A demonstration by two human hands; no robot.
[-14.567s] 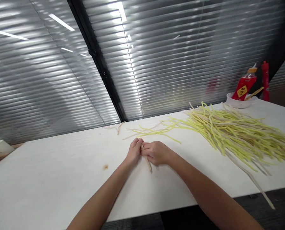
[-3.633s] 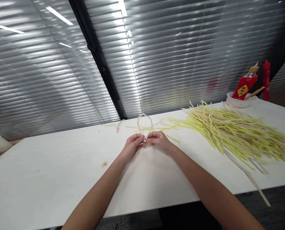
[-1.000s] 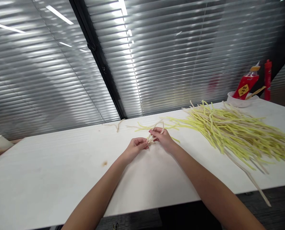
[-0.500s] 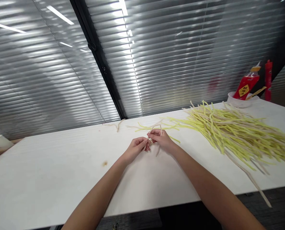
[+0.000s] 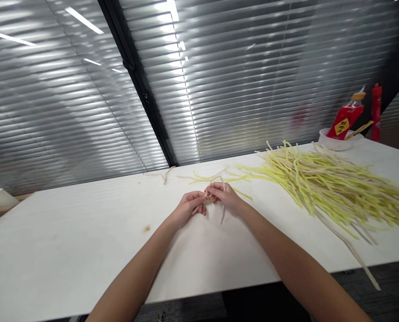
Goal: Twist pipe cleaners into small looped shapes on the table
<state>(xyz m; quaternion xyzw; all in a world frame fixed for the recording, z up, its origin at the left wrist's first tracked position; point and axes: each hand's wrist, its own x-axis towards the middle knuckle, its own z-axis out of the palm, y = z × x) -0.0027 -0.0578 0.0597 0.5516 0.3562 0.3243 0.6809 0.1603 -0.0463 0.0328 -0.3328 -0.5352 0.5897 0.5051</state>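
Both my hands meet near the middle of the white table (image 5: 68, 250). My left hand (image 5: 188, 207) and my right hand (image 5: 225, 197) pinch the same pale beige cord (image 5: 222, 213) between their fingertips. One loose end of the cord hangs down below my right fingers onto the table. A big heap of yellow and beige cords (image 5: 323, 183) lies to the right of my hands, and a few stray yellow strands (image 5: 202, 179) lie just behind them.
A white bowl (image 5: 336, 143) with a red packet (image 5: 345, 120) and a red bottle (image 5: 375, 109) stands at the far right corner. Closed blinds and a black window post (image 5: 135, 80) rise behind the table. A small brown stain (image 5: 147, 229) marks the tabletop.
The loop of cord held up earlier has been drawn down and tightened between my fingers. One end now hangs below my right hand. My hands have stayed in place.
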